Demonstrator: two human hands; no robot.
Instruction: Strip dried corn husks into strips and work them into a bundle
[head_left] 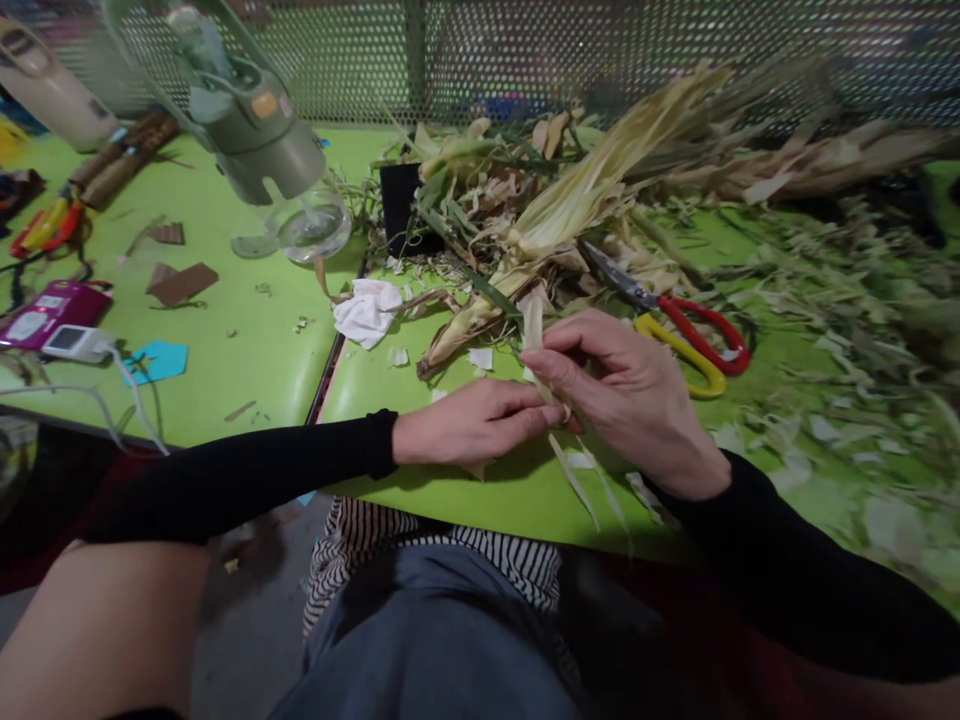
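Observation:
Between my hands is a pale strip of corn husk. My right hand pinches it between thumb and fingers, its upper end standing above the fingertips. My left hand lies low over the table, fingers closed on the lower part of the husk close to the right hand. Thin husk ends hang below toward the table edge. Just beyond my right hand rest scissors with one red and one yellow handle. A heap of dried corn husks spreads behind both hands.
The green table has a seam left of my hands. A crumpled tissue, a grey-green bottle, a magenta device with a white cable and a blue paper piece stand or lie leftward. Husk scraps cover the right side; perforated mesh rises behind.

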